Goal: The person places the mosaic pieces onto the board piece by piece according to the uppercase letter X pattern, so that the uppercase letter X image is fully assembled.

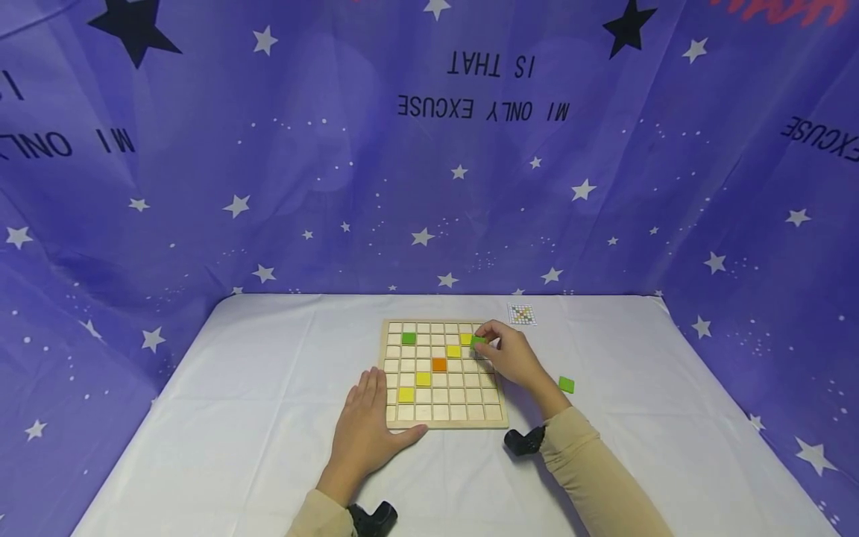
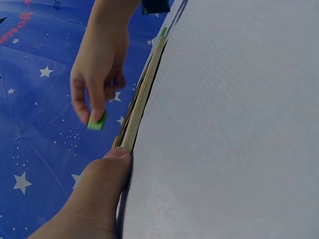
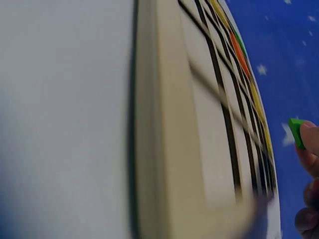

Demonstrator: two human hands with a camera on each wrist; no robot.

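Note:
A wooden grid board (image 1: 463, 426) lies flat on the white table. In its squares sit a dark green tile (image 1: 408, 338), an orange tile (image 1: 439, 364) and several yellow tiles (image 1: 423, 379), most in a slanting line. My left hand (image 1: 365, 432) rests at the board's left side with fingers straight, its thumb touching the front edge. Over the board's back right part, my right hand (image 1: 513, 358) pinches a light green tile (image 1: 478, 341) between thumb and fingers. In the right wrist view, that green tile (image 3: 296, 132) is held above the board.
Another light green tile (image 1: 567, 385) lies on the table (image 1: 644, 418), right of the board, beside my right forearm. A small card with a coloured grid pattern (image 1: 522, 314) lies behind the board's right corner. A purple star-printed cloth (image 1: 403, 201) hangs behind the table.

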